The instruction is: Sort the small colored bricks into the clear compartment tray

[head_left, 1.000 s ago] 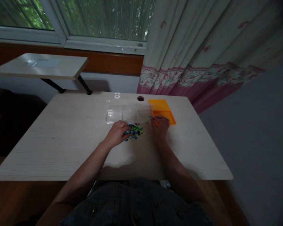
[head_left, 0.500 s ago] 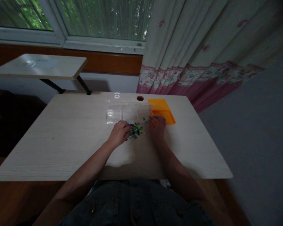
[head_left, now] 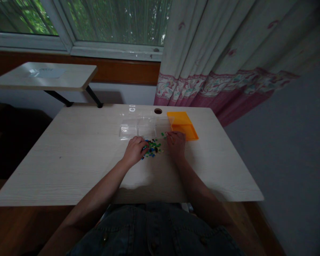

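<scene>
A small heap of green, blue and dark beads lies on the pale wooden table. My left hand rests at the heap's left edge, fingers curled onto the beads. My right hand sits to the right of the heap, fingertips pinched together near a green bead; what the pinch holds is too small to make out. Just behind the heap lies a clear plastic compartment box. An orange tray lies behind my right hand.
A round cable hole is in the table's far edge. A second small table stands at the back left under the window. A patterned curtain hangs at the back right. The room is dim.
My right hand has slid a little to the left, toward the heap. My left hand has hardly moved.
</scene>
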The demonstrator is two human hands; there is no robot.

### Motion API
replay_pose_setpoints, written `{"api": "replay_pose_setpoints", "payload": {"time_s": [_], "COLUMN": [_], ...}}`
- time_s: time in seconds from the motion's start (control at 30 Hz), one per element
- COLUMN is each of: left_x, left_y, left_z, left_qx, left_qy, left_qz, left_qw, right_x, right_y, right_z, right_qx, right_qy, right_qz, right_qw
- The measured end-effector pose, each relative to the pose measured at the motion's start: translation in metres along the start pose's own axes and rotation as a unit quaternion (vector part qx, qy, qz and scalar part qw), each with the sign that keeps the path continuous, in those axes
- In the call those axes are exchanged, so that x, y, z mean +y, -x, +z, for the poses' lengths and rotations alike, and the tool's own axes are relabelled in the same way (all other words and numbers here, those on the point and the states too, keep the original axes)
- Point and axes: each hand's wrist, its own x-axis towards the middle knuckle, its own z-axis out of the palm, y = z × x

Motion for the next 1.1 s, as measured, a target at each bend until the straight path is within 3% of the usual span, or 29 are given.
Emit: {"api": "replay_pose_setpoints", "payload": {"time_s": [0.17,0.33,0.5,0.63,1.1], "left_x": [0.001,0.002,0.003,0.005,0.008], "left_y": [-0.001,-0.002,-0.004,-0.004,-0.002], "left_z": [-0.002,-0.004,-0.007,-0.008,-0.003], "left_qx": [0.005,0.049,0.093,0.095,0.065], "left_qy": [0.012,0.046,0.083,0.095,0.097], "left_qz": [-0.002,-0.017,-0.037,-0.034,-0.009], "left_qw": [1.000,0.998,0.992,0.990,0.993], "right_x": [-0.001,-0.008,-0.021,-0.029,-0.034], "right_y": [-0.001,-0.002,0.005,0.015,0.021], "right_z": [-0.001,-0.003,0.000,0.007,0.014], "right_qx": [0.002,-0.005,-0.080,-0.133,-0.085], "right_qy": [0.005,-0.002,-0.051,-0.055,-0.094], "right_qz": [-0.006,-0.021,-0.127,-0.185,-0.216], "right_qw": [1.000,1.000,0.987,0.972,0.968]}}
